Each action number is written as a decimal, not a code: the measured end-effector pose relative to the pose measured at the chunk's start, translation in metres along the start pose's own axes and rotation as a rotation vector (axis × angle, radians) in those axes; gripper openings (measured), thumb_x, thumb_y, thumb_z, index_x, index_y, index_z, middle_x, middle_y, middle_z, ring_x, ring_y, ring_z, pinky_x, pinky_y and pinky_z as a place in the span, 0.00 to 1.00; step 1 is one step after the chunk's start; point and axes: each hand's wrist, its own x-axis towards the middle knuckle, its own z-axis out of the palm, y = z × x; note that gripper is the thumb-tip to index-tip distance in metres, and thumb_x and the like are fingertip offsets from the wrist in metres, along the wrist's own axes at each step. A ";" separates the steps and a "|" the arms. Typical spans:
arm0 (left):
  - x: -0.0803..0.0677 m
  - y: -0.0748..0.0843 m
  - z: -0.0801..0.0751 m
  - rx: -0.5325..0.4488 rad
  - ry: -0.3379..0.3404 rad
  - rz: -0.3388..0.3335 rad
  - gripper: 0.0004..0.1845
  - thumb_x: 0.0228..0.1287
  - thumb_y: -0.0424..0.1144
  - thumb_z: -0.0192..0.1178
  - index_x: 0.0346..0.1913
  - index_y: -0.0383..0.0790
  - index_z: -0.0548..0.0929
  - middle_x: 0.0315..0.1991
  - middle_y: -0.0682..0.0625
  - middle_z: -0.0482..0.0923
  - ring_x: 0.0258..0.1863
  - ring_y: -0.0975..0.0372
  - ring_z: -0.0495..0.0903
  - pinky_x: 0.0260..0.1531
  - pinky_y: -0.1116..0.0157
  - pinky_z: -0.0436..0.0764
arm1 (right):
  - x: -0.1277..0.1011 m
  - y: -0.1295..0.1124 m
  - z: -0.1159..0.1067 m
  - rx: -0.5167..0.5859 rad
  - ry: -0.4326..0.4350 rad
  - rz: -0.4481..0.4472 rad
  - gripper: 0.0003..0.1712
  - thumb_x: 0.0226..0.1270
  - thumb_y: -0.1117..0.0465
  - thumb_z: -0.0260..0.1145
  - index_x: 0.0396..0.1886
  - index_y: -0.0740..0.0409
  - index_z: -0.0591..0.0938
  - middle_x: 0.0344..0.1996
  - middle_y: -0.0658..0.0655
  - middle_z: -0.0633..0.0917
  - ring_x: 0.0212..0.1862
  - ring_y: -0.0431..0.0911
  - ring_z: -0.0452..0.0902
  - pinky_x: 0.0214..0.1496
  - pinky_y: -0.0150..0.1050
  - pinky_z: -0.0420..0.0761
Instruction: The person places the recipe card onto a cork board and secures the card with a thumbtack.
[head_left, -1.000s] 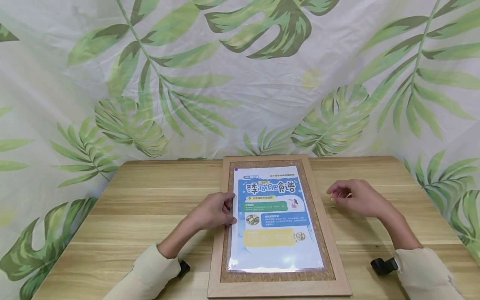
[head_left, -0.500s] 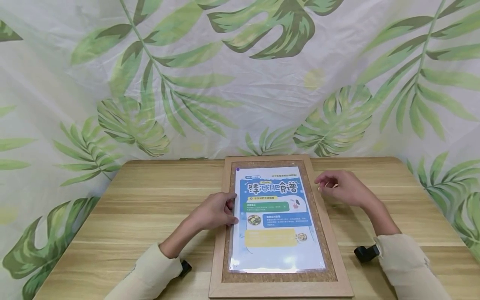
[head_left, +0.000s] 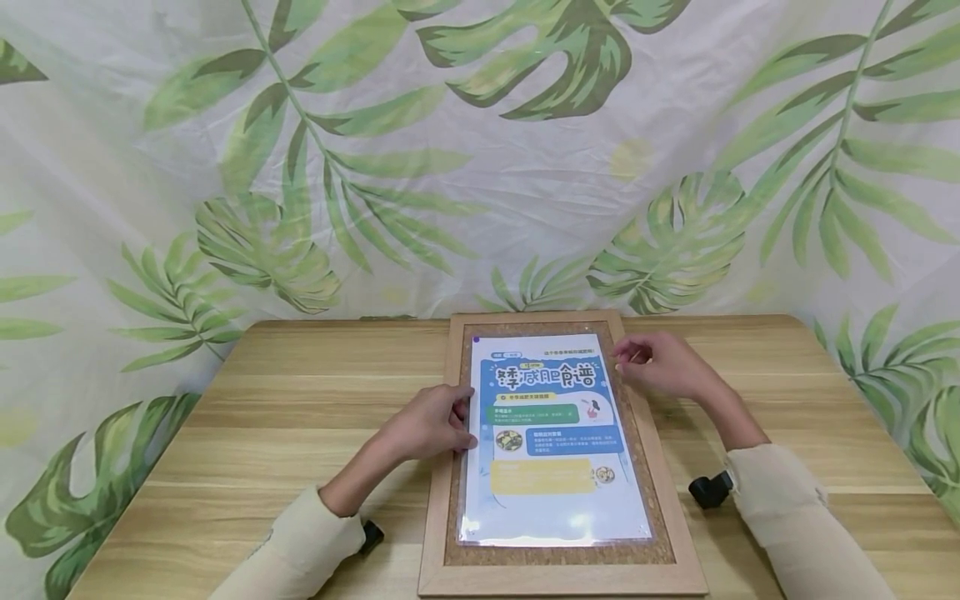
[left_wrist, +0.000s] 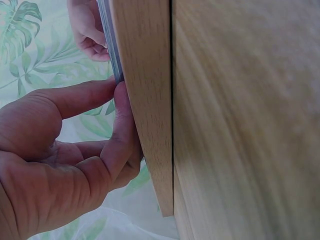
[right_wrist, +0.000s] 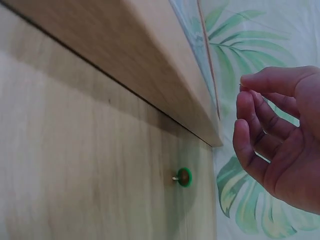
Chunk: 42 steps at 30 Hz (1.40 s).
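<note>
A glossy printed poster (head_left: pixel 558 517) with blue, green and yellow panels lies on a wood-framed corkboard (head_left: pixel 433 533). A purple thumbtack (head_left: pixel 476 339) sits at its top left corner. My left hand (head_left: pixel 427 422) holds the poster's left edge; in the left wrist view the fingertips (left_wrist: pixel 121 95) meet right at that edge. Beside the poster's upper right edge, my right hand (head_left: pixel 660 364) pinches a small yellowish thumbtack between thumb and fingertips. Its thin point (right_wrist: pixel 240 86) pokes out in the right wrist view, while most of its head is hidden by the fingers.
On the wooden table (head_left: pixel 315 367), right of the frame, lies a green-edged tack (right_wrist: pixel 184 177) on its side. A leaf-patterned curtain (head_left: pixel 525 192) hangs behind the table's far edge. Black wrist cameras (head_left: pixel 710 490) sit at the cuffs.
My right hand has moved left and slightly away from me, from over the table to the board's upper right edge. The left hand keeps its hold on the poster.
</note>
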 end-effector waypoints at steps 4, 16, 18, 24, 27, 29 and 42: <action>0.000 -0.001 0.000 -0.003 0.000 0.001 0.42 0.53 0.28 0.73 0.70 0.25 0.66 0.39 0.45 0.76 0.32 0.62 0.79 0.28 0.68 0.80 | 0.008 0.001 0.007 -0.010 0.000 0.005 0.10 0.65 0.64 0.69 0.45 0.59 0.86 0.33 0.53 0.84 0.36 0.47 0.77 0.38 0.39 0.78; 0.001 -0.001 0.000 -0.008 0.006 0.006 0.41 0.52 0.27 0.73 0.70 0.25 0.67 0.38 0.44 0.76 0.31 0.62 0.79 0.28 0.67 0.79 | 0.027 0.002 0.016 -0.017 0.006 0.003 0.09 0.66 0.65 0.67 0.45 0.61 0.86 0.36 0.55 0.84 0.38 0.48 0.77 0.43 0.42 0.77; 0.002 -0.002 0.000 -0.006 0.006 0.013 0.40 0.52 0.27 0.73 0.69 0.25 0.68 0.38 0.44 0.76 0.31 0.62 0.79 0.28 0.67 0.79 | 0.030 0.002 0.016 -0.016 0.013 -0.004 0.09 0.66 0.65 0.67 0.45 0.62 0.86 0.35 0.56 0.85 0.38 0.48 0.78 0.43 0.42 0.78; 0.002 -0.003 0.000 -0.002 0.004 0.020 0.40 0.52 0.27 0.73 0.68 0.25 0.68 0.37 0.44 0.76 0.31 0.62 0.79 0.28 0.67 0.79 | 0.039 0.005 0.017 -0.019 0.036 -0.011 0.08 0.65 0.66 0.67 0.43 0.63 0.86 0.34 0.57 0.85 0.37 0.48 0.78 0.42 0.40 0.78; 0.002 -0.003 0.000 0.000 0.003 0.024 0.38 0.52 0.27 0.73 0.67 0.25 0.69 0.37 0.44 0.76 0.31 0.61 0.78 0.28 0.67 0.79 | 0.044 0.006 0.018 -0.029 0.037 0.002 0.09 0.65 0.66 0.67 0.43 0.63 0.86 0.34 0.57 0.85 0.37 0.49 0.79 0.41 0.41 0.78; 0.001 -0.003 0.000 0.000 0.003 0.021 0.39 0.52 0.27 0.73 0.68 0.25 0.69 0.37 0.45 0.76 0.31 0.61 0.79 0.28 0.67 0.79 | 0.046 0.007 0.018 -0.036 0.036 0.009 0.09 0.65 0.66 0.67 0.44 0.63 0.86 0.35 0.57 0.85 0.38 0.49 0.79 0.42 0.42 0.78; 0.002 -0.001 0.000 0.013 0.002 0.010 0.41 0.53 0.28 0.73 0.69 0.25 0.67 0.38 0.45 0.76 0.32 0.62 0.79 0.28 0.67 0.80 | 0.057 0.008 0.014 -0.052 0.008 0.040 0.10 0.66 0.66 0.66 0.45 0.62 0.85 0.37 0.58 0.85 0.40 0.50 0.79 0.41 0.41 0.78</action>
